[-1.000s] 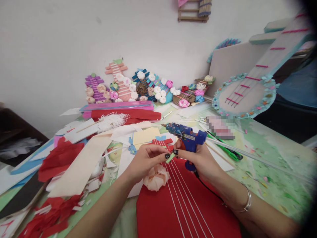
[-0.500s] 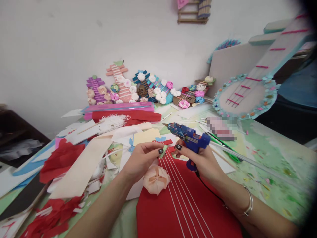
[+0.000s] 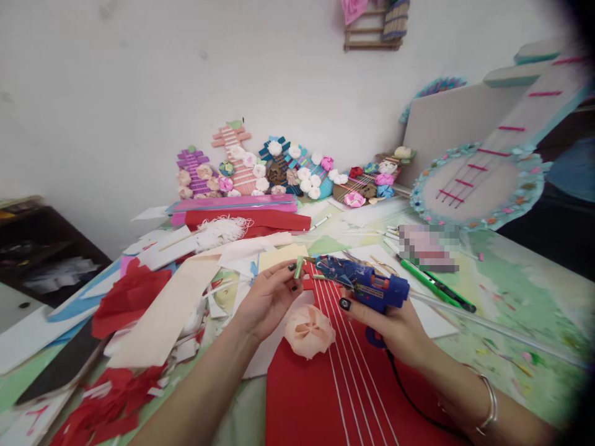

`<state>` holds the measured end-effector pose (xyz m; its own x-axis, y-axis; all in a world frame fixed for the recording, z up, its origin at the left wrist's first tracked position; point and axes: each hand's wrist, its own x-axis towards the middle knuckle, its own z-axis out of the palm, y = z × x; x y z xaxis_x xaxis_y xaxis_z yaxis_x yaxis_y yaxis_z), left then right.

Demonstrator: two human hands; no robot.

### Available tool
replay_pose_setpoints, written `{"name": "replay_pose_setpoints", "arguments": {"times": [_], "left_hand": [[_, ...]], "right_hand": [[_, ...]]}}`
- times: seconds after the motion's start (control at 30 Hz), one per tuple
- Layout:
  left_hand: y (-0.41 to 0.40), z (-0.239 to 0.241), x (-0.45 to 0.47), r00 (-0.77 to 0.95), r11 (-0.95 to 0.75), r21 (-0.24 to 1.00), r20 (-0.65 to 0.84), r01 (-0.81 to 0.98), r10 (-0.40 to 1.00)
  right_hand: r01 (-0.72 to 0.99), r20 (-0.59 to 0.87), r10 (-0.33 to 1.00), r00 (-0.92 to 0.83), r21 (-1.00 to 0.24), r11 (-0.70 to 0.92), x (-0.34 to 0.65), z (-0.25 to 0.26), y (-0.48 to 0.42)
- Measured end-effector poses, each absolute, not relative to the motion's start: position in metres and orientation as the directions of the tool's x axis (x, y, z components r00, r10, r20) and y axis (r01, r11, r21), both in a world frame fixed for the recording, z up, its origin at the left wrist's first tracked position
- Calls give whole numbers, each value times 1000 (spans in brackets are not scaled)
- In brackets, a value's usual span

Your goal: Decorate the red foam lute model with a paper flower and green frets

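My left hand pinches a small green paper piece between thumb and fingers, held upright. My right hand grips a blue glue gun, whose nozzle points left and nearly touches the green piece. Both hands hover over a red paper guitar shape crossed by white strings. A peach paper flower lies on the red shape's left edge, just below my left hand.
Red, cream and white paper scraps pile up at the left. Finished little paper guitars with flowers line the wall. A big round banjo-like model leans at the right. A green craft knife lies beside the glue gun.
My left hand carried the green piece up and left, turning it upright. The glue gun tilted lower, its nozzle now at the piece. The view shifted slightly down and left.
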<state>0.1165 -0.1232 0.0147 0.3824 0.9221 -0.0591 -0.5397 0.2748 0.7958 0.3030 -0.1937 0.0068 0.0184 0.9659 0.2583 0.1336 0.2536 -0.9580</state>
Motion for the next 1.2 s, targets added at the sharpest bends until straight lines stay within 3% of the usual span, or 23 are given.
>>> {"name": "replay_pose_setpoints", "arguments": {"times": [0.73, 0.97, 1.2], "left_hand": [[-123, 16, 116, 361, 260, 807, -63, -530, 930], [-122, 14, 115, 352, 267, 786, -67, -558, 934], [-121, 16, 116, 340, 259, 783, -65, -566, 938]], "right_hand": [[280, 248, 968, -42, -927, 249, 302, 11, -196], [306, 169, 984, -60, -935, 179, 303, 5, -198], [369, 203, 973, -112, -900, 230, 302, 11, -198]]}}
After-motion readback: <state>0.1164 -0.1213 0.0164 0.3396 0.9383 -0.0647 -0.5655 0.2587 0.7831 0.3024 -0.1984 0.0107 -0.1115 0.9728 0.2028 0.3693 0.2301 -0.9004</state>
